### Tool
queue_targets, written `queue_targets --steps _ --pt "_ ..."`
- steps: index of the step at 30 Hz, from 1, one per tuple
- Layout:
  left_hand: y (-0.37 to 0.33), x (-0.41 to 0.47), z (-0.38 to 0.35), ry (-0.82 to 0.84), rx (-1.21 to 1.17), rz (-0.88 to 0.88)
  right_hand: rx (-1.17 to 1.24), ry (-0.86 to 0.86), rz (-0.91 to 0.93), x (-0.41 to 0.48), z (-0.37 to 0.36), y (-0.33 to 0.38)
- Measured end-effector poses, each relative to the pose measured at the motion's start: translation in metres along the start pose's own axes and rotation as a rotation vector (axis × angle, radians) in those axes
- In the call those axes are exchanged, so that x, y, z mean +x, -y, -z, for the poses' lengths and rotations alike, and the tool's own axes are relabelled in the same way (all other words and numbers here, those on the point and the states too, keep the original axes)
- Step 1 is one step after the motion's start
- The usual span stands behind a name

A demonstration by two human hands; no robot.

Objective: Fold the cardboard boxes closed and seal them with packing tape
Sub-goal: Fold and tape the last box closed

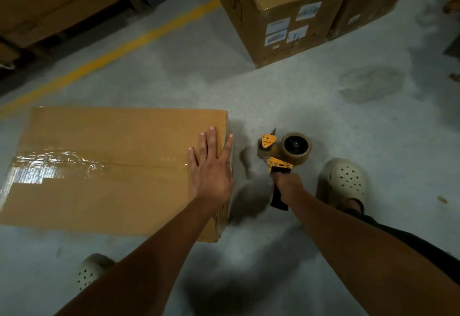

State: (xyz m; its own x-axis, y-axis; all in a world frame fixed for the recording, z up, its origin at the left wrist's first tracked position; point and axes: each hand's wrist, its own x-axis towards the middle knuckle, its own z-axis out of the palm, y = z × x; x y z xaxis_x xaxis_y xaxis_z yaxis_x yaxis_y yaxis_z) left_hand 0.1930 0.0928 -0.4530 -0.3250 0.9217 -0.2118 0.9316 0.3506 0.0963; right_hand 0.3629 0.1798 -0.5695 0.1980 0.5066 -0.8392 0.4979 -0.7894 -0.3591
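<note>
A closed brown cardboard box [104, 191] lies on the grey floor at the left. Clear tape [57, 163] runs along its middle seam, shiny and wrinkled on the left half. My left hand [211, 166] lies flat on the box's right end, fingers straight and spread over the seam. My right hand [286, 186] grips the black handle of a yellow tape dispenser [278, 156] to the right of the box, just above the floor. A roll of brown tape [296, 147] sits on the dispenser.
Two tall sealed cartons [281, 14] with white labels stand at the back right. More cartons [49, 4] sit on a pallet at the back left behind a yellow floor line [119, 51]. My beige clogs [346, 181] flank the spot where I crouch.
</note>
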Motion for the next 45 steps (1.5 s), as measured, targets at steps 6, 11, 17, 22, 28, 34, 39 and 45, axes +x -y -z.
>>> queue_targets --steps 6,11,17,22,28,34,39,45 --pt "-0.003 -0.003 0.008 0.011 -0.029 0.01 -0.395 -0.183 0.28 -0.055 -0.008 0.016" --pt "0.007 -0.001 0.005 0.009 -0.093 -0.015 0.654 0.008 0.426 -0.147 -0.068 0.051" --pt "0.063 -0.028 0.003 0.021 -0.006 -0.203 0.47 0.175 0.593 -0.17 -0.104 0.035" --pt "0.093 -0.044 -0.003 -0.03 -0.017 -0.1 -0.071 -0.034 0.877 -0.16 -0.098 0.03" --pt "0.07 -0.047 0.001 0.051 -0.077 0.235 -0.22 -0.196 0.43 -0.182 -0.11 0.044" --pt "0.078 -0.052 0.0 0.005 -0.083 0.097 -0.379 -0.125 0.571 -0.194 -0.093 0.042" --pt "0.12 -0.056 -0.008 -0.008 0.066 -0.399 -1.167 -0.275 1.215 -0.17 -0.083 0.027" --pt "0.177 -0.043 0.007 0.035 0.146 -0.51 -1.286 -0.287 1.295 -0.158 -0.077 0.029"
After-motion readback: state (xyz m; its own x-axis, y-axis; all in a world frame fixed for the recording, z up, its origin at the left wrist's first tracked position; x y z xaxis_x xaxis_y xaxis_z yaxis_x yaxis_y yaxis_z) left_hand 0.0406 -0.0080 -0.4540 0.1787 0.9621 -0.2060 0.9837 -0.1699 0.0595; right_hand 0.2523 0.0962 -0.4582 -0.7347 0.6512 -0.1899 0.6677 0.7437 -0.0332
